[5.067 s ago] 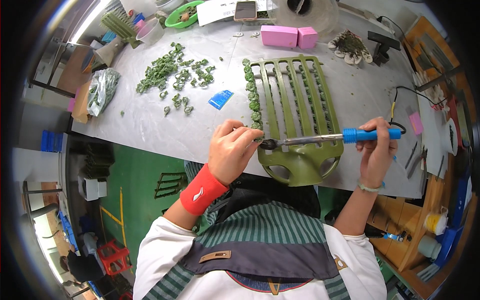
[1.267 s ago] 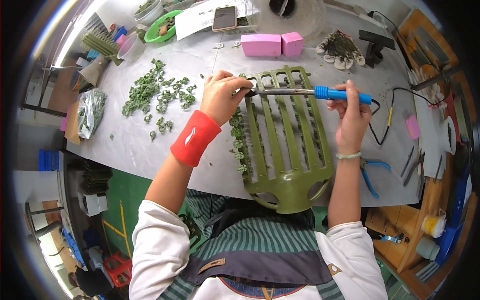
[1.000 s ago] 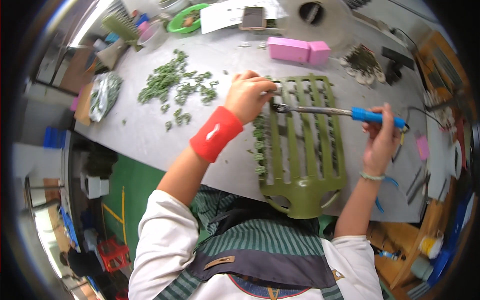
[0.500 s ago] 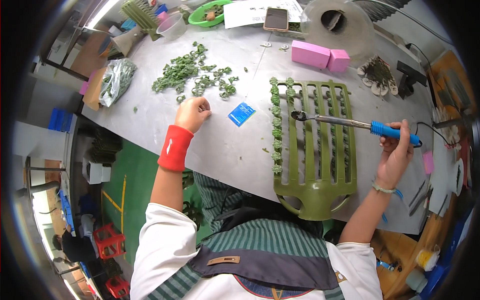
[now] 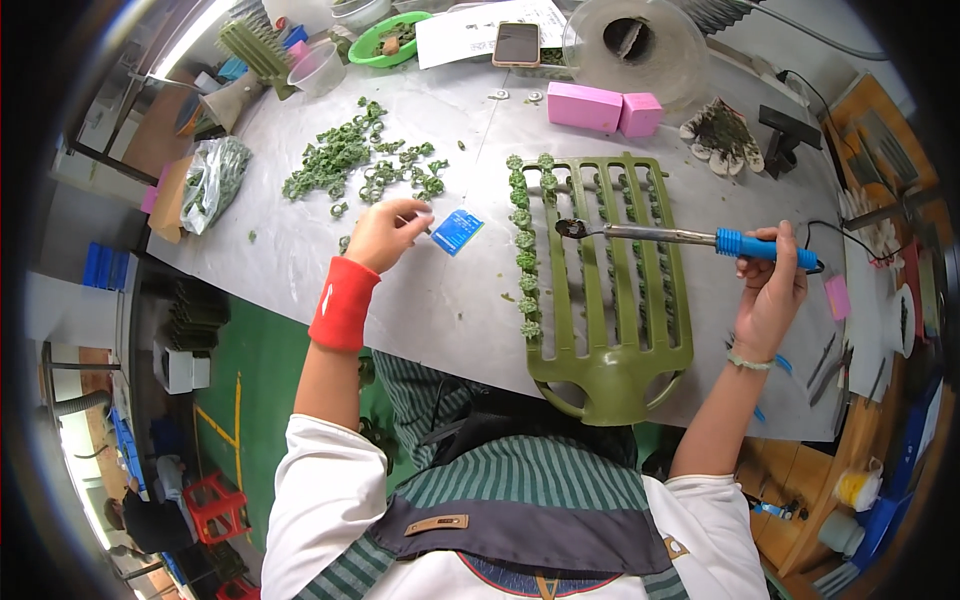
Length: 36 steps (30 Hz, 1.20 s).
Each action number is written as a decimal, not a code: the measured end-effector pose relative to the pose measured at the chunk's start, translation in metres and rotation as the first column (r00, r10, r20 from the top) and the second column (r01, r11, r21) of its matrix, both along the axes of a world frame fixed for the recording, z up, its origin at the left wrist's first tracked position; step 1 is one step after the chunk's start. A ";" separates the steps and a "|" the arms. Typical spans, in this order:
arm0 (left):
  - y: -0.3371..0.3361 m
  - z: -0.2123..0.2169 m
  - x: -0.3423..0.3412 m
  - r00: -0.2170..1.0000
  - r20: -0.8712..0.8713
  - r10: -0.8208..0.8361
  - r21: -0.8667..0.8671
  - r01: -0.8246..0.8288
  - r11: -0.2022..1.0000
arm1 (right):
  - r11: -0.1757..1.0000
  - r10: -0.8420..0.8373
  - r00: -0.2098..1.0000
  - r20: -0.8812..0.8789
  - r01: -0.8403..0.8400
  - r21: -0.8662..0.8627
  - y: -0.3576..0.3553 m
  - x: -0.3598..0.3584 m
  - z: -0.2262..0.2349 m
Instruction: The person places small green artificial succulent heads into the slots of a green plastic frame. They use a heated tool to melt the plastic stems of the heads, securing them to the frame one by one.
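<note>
My right hand [image 5: 772, 292] is closed round the blue handle of a soldering iron [image 5: 660, 235]. Its dark, blob-like tip hangs over a flat olive-green plastic frame [image 5: 607, 375] with long slots. Small green rosette pieces [image 5: 525, 240] line the frame's left bar, and more show along other bars. My left hand [image 5: 390, 235], with a red wristband, hovers over the table with thumb and fingers pinched; whatever is between them is too small to name. Just right of these fingertips lies a blue packet [image 5: 458, 232]. Beyond the hand spreads a pile of loose green pieces [image 5: 335, 155].
Pink blocks [image 5: 585, 107], a phone [image 5: 517, 44] and a wide translucent duct mouth [image 5: 680, 60] stand at the back. A soiled glove [image 5: 722, 138] lies far right, near hand tools [image 5: 828, 365]. At left sits a plastic bag [image 5: 215, 180]; a green basin [image 5: 385, 45] is behind.
The whole view has shifted slightly. My left hand has come closer to the blue packet, its fingers now near the packet's left edge. The soldering iron stays over the frame.
</note>
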<state>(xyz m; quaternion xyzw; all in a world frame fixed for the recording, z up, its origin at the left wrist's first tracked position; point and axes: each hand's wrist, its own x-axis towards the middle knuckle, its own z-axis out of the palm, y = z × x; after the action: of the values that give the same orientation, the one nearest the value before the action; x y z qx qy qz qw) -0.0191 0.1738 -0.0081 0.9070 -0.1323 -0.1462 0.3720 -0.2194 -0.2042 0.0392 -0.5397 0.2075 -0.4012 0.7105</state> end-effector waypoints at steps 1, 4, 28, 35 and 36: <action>-0.001 0.001 -0.001 1.000 -0.002 -0.002 -0.001 0.002 1.000 | 1.000 0.007 1.000 0.004 -0.007 -0.003 0.000 0.000 0.000; -0.008 0.015 -0.008 0.992 -0.013 0.129 -0.296 -0.127 0.947 | 1.000 0.009 1.000 0.005 -0.009 -0.002 0.000 -0.001 -0.001; -0.142 0.002 -0.034 0.656 0.695 -0.293 0.099 0.317 0.943 | 0.997 0.031 0.997 0.066 -0.035 0.068 0.004 0.019 -0.034; -0.129 0.001 -0.030 0.609 0.717 -0.338 0.196 0.288 0.937 | 1.000 -0.009 1.000 0.030 0.008 0.009 0.006 0.013 -0.025; -0.130 0.000 -0.029 0.610 0.710 -0.351 0.207 0.296 0.933 | 0.999 -0.036 0.999 0.012 0.036 -0.001 0.004 0.009 -0.021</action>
<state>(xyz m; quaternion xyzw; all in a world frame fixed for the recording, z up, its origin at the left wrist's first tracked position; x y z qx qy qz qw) -0.0486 0.0435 -0.0077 0.8611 -0.4272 0.1626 0.2227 -0.2103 -0.2002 0.0180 -0.5337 0.2125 -0.4173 0.7042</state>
